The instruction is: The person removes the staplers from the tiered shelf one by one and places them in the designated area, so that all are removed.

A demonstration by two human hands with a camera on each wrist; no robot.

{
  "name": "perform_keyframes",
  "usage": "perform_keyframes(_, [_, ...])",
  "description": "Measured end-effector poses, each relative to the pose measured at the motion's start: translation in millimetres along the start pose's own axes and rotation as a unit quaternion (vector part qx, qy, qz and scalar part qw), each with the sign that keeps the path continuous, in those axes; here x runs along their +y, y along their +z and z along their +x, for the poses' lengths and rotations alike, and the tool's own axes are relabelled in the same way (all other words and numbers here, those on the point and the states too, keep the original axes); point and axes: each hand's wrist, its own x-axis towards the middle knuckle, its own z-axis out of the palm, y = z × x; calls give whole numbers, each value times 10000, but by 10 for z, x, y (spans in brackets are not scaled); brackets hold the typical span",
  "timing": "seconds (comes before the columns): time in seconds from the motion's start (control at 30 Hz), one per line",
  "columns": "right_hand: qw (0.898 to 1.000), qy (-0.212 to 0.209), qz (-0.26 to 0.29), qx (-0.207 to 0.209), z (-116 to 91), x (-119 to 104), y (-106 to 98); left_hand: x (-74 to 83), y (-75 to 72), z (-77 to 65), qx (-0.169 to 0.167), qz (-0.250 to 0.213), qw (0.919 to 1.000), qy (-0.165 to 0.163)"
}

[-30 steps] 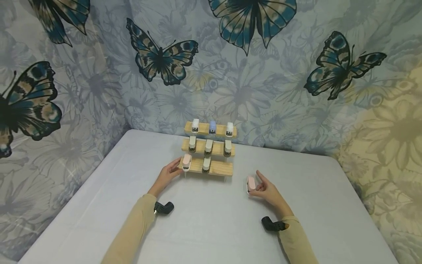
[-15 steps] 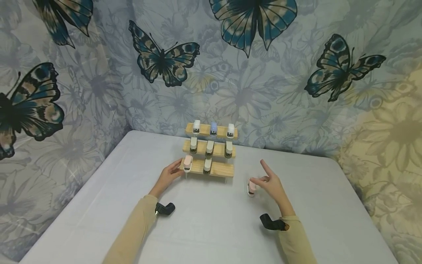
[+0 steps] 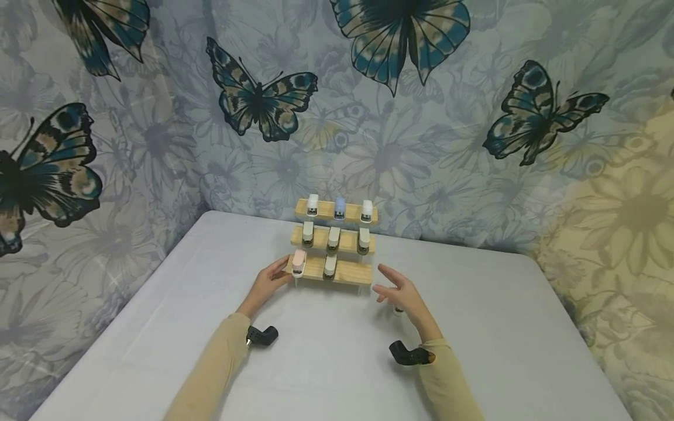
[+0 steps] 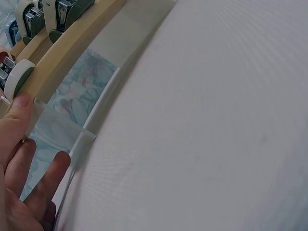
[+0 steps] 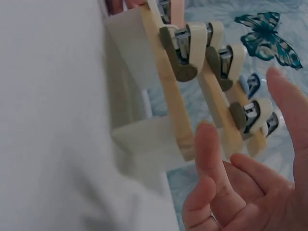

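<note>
A three-tier wooden display stand (image 3: 354, 273) with clear supports holds several mini staplers. My left hand (image 3: 265, 288) holds the left end of its bottom shelf; in the left wrist view the thumb (image 4: 20, 108) lies on the wood and the other fingers are below. Beside that thumb sits a pink stapler (image 3: 298, 261); a cream-and-green stapler (image 3: 330, 266) is mid-shelf. My right hand (image 3: 404, 297) hovers just right of the bottom shelf, fingers apart and holding nothing. Mostly hidden under it, another stapler (image 3: 398, 310) lies on the table.
Three cream staplers (image 3: 334, 238) stand on the middle shelf. Up top are a blue stapler (image 3: 339, 208) and two white ones. The white table (image 3: 316, 362) backs onto butterfly-patterned fabric (image 3: 389, 146). Each wrist wears a black camera (image 3: 408, 354).
My right hand has let go of the pink stapler on the table and moved left, toward the bottom shelf's right end. The left hand has stayed at the stand.
</note>
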Motion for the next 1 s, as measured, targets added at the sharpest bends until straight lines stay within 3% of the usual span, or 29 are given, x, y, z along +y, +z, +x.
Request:
perform_keyframes(0.1, [9999,41,-10,-120,58,-70,56,15,5,-5,-18,-144,9999,-63])
perform_keyframes(0.33, [9977,50,225,-638,197,-66,248,265,9,-101,-90,-29,10000,-16])
perform_keyframes(0.53, [9967,-35,574,-575,311,-81,436,343,-26,-104,-134,-55,9999,-91])
perform_keyframes(0.77, [9930,16,718,-942,409,-144,596,153,-26,-27,-79,-115,9998,-117])
perform_keyframes(1.0, [9967,362,434,-585,429,-307,727,17,-9,10,40,-97,9999,-30])
